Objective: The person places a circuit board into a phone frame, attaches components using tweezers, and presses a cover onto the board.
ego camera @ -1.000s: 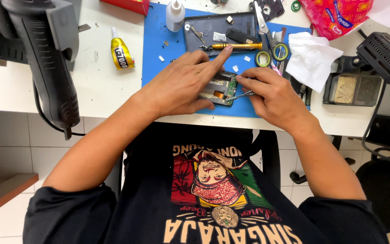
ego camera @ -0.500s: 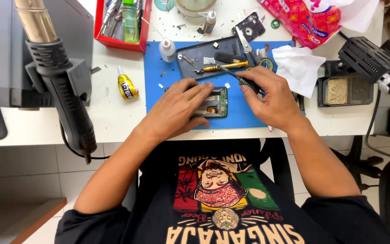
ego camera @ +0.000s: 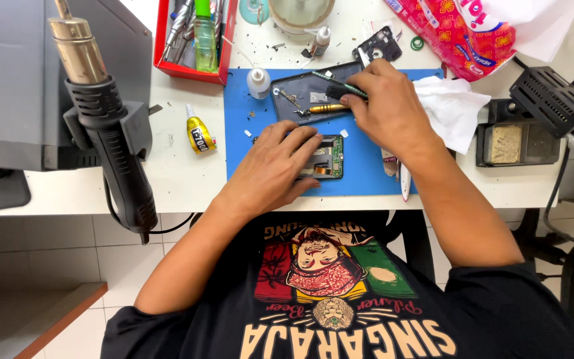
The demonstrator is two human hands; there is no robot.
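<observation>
My left hand (ego camera: 275,169) lies flat on an opened phone (ego camera: 327,158), its green board showing, and holds it down on the blue work mat (ego camera: 240,133). My right hand (ego camera: 385,106) is farther back over a dark phone back cover (ego camera: 300,90) and grips a thin dark tool (ego camera: 332,81) between its fingers. A gold-handled screwdriver (ego camera: 323,109) lies on that cover just left of my right hand. The tool's tip is hard to make out.
A hot-air gun (ego camera: 104,119) hangs at the left beside a grey station. A yellow glue tube (ego camera: 198,135), a white bottle (ego camera: 258,82), a red tool tray (ego camera: 194,40), white tissue (ego camera: 450,110), a soldering sponge holder (ego camera: 516,143) and a red patterned bag (ego camera: 466,33) surround the mat.
My right hand has left the phone and moved back to the dark cover, with a thin tool in it. My left hand stays on the phone. The camera has tilted further forward over the table.
</observation>
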